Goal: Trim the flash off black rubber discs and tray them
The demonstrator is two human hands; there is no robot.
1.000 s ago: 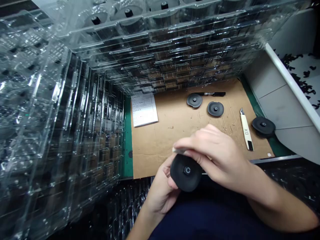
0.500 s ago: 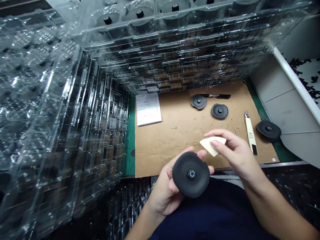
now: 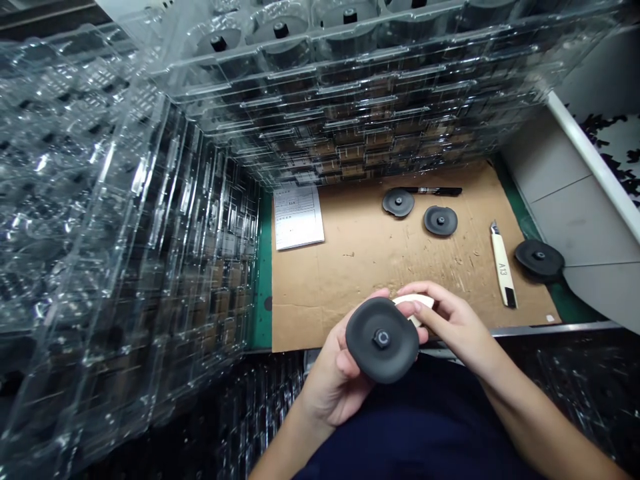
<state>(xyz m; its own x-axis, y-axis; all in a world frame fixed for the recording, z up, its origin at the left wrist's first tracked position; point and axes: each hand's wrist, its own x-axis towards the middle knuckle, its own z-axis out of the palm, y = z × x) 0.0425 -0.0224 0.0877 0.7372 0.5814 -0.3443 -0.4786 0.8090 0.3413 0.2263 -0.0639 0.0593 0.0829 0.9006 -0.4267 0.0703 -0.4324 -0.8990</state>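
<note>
A dark grey, rounded disc with a short hub at its centre [image 3: 383, 360] is gripped at its edge by my left hand [image 3: 333, 373], its hub side facing up at me. Between the thumb and fingers of my right hand [image 3: 453, 317] is a cream wedge-shaped sponge [image 3: 423, 299]. The sponge sits against the disc's upper right edge or just behind it; whether they touch I cannot tell. Part of the sponge is hidden by my left fingers and the disc.
Cardboard [image 3: 320, 287] covers the bench. On it lie a similar disc [image 3: 399, 203], a second disc [image 3: 441, 221], a black marker [image 3: 437, 191], a cutter marked A13 [image 3: 502, 267] and a printed paper [image 3: 299, 223]. More discs [image 3: 539, 259] stand right. Clear plastic trays [image 3: 350, 100] are stacked behind and left.
My right hand has brought the sponge left and down to the disc's edge. The disc has risen slightly in my left hand.
</note>
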